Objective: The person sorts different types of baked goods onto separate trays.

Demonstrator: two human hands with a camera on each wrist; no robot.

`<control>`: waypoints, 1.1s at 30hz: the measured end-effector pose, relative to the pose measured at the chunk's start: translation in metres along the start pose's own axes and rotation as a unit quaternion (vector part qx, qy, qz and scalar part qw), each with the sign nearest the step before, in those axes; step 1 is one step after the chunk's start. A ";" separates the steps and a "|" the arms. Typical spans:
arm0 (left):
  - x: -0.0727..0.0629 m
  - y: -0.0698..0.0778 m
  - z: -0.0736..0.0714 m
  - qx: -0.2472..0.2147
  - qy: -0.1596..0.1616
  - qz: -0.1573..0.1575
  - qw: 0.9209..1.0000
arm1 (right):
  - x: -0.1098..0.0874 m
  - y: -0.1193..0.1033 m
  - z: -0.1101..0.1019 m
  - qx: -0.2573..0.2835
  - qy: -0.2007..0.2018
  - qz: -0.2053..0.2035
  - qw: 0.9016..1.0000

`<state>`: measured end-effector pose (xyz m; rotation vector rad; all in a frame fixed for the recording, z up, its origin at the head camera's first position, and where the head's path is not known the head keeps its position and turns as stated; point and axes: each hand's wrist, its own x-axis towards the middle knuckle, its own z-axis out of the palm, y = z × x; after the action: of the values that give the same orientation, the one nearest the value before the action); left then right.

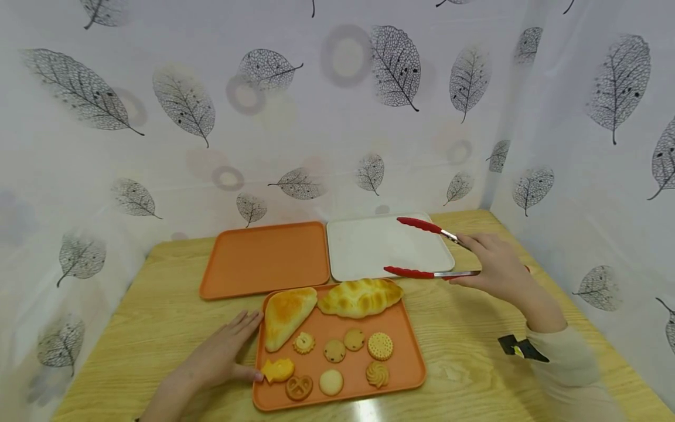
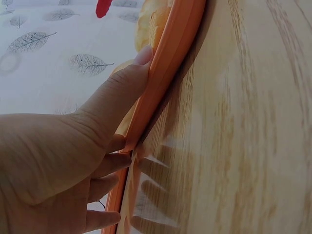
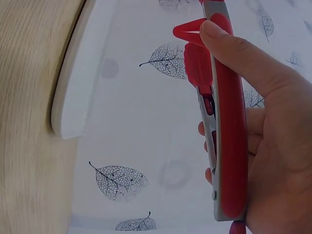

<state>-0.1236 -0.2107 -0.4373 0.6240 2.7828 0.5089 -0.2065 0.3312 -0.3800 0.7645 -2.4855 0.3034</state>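
My right hand (image 1: 498, 269) grips a pair of tongs (image 3: 231, 131) with red handles, metal arms and red scalloped tips. The tips stand apart, over the white tray (image 1: 374, 249) and its front edge in the head view. At the left edge of the near orange tray (image 1: 401, 351), my left hand (image 1: 213, 354) rests with extended fingers, its thumb on the rim. That tray carries a triangular bread (image 1: 287, 313), a ridged croissant-shaped bread (image 1: 361, 298), a fish-shaped piece (image 1: 278, 370), a pretzel-shaped cookie (image 1: 299, 387) and several round cookies (image 1: 381, 346).
Another orange tray (image 1: 266, 258) lies at the back left, beside the white tray. All three trays are on a wooden table (image 1: 459, 363). Leaf-printed white cloth (image 1: 337, 129) hangs behind the table and along its sides.
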 end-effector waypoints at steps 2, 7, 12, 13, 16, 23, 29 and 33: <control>0.000 -0.001 0.000 0.001 0.001 0.001 1.000 | 0.001 -0.005 0.003 0.010 -0.016 -0.005 1.000; 0.000 -0.002 0.000 0.005 0.007 0.006 1.000 | 0.003 -0.015 0.012 0.025 -0.045 -0.026 0.998; -0.001 -0.002 0.000 0.008 0.012 0.011 1.000 | 0.003 -0.025 0.021 0.029 -0.090 -0.039 0.995; -0.001 -0.002 0.000 0.008 0.012 0.012 1.000 | 0.003 -0.027 0.022 0.028 -0.101 -0.039 0.994; -0.001 -0.002 0.001 0.009 0.015 0.016 1.000 | 0.003 -0.032 0.026 0.023 -0.122 -0.040 0.991; -0.001 -0.002 0.000 -0.002 0.005 0.007 1.000 | 0.003 -0.042 0.029 0.031 -0.152 -0.045 0.987; -0.001 -0.002 0.000 -0.005 0.002 0.005 1.000 | 0.002 -0.044 0.033 0.024 -0.164 -0.045 0.985; -0.001 -0.002 0.000 -0.003 0.003 0.007 1.000 | 0.003 -0.044 0.036 0.021 -0.161 -0.045 0.986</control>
<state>-0.1236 -0.2123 -0.4378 0.6407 2.7842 0.5232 -0.1977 0.2813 -0.4061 1.0088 -2.7409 0.2133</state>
